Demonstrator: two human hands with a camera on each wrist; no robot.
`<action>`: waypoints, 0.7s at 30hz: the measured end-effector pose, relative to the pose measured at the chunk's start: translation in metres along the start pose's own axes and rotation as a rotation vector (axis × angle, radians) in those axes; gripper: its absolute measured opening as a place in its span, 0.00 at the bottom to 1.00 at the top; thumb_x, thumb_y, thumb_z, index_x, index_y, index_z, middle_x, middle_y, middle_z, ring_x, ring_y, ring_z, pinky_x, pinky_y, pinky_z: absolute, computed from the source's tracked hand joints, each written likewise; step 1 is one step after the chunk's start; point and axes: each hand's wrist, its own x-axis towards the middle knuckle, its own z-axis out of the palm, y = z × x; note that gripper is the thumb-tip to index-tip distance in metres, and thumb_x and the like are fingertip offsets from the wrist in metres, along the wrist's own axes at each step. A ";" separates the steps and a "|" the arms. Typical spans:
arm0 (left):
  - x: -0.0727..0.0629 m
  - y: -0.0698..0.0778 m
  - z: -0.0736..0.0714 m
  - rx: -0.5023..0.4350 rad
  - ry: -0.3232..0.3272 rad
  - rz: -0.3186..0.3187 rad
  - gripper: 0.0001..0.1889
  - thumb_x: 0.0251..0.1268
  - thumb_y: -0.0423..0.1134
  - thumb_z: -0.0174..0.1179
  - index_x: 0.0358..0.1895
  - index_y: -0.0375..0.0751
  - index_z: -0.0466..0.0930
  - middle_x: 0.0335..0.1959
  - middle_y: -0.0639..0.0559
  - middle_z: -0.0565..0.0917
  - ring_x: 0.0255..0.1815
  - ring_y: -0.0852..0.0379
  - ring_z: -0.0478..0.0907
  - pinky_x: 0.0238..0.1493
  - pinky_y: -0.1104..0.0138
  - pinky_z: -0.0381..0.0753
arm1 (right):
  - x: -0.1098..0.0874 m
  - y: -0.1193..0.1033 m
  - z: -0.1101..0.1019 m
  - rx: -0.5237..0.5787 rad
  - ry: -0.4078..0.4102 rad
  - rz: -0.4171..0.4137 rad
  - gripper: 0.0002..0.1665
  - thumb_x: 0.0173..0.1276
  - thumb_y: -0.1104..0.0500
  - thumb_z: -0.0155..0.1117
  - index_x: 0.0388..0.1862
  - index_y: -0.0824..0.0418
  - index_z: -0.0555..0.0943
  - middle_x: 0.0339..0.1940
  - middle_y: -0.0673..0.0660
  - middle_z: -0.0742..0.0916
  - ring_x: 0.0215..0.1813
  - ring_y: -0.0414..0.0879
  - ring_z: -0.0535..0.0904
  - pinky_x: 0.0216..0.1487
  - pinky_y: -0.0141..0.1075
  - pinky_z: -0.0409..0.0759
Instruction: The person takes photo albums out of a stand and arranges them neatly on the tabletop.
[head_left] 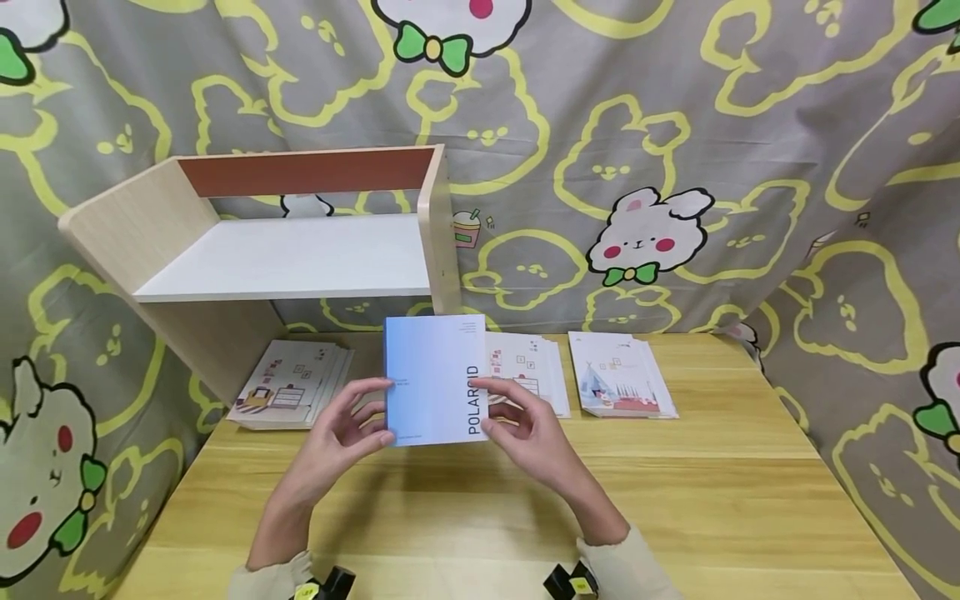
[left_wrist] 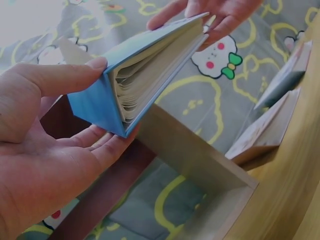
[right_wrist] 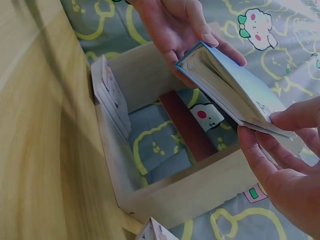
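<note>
A light-blue photo album with POLAROID printed along one side is held up above the table, its cover facing the head camera. My left hand grips its spine side, thumb and fingers on opposite covers. At the other edge my right hand pinches it between thumb and fingers. Seen in the left wrist view, the album has thick cream pages slightly fanned between the covers. The right wrist view shows the same album with both hands on it.
A wooden shelf unit with a white board stands at the back left. Under it lies a stack of illustrated booklets. Two more stacks, one partly behind the album and one farther right, lie along the table's back.
</note>
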 end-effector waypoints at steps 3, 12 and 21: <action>0.004 0.001 0.005 0.007 0.004 -0.012 0.33 0.65 0.17 0.62 0.72 0.32 0.64 0.72 0.40 0.67 0.62 0.50 0.77 0.63 0.60 0.79 | -0.002 -0.001 -0.005 -0.003 0.008 -0.003 0.29 0.71 0.74 0.62 0.69 0.60 0.77 0.70 0.57 0.78 0.55 0.56 0.82 0.52 0.38 0.86; 0.015 0.001 0.018 -0.017 -0.026 -0.012 0.33 0.65 0.18 0.62 0.73 0.33 0.64 0.71 0.37 0.67 0.63 0.48 0.77 0.62 0.59 0.80 | -0.008 -0.006 -0.018 -0.019 0.023 0.021 0.28 0.72 0.72 0.63 0.69 0.59 0.77 0.70 0.57 0.77 0.57 0.56 0.81 0.54 0.39 0.85; 0.021 0.001 0.026 0.007 -0.039 0.015 0.33 0.65 0.19 0.63 0.73 0.34 0.65 0.70 0.37 0.70 0.62 0.46 0.78 0.63 0.58 0.80 | -0.010 -0.012 -0.031 -0.034 0.004 0.004 0.28 0.72 0.72 0.63 0.70 0.60 0.76 0.71 0.58 0.77 0.59 0.55 0.82 0.54 0.40 0.85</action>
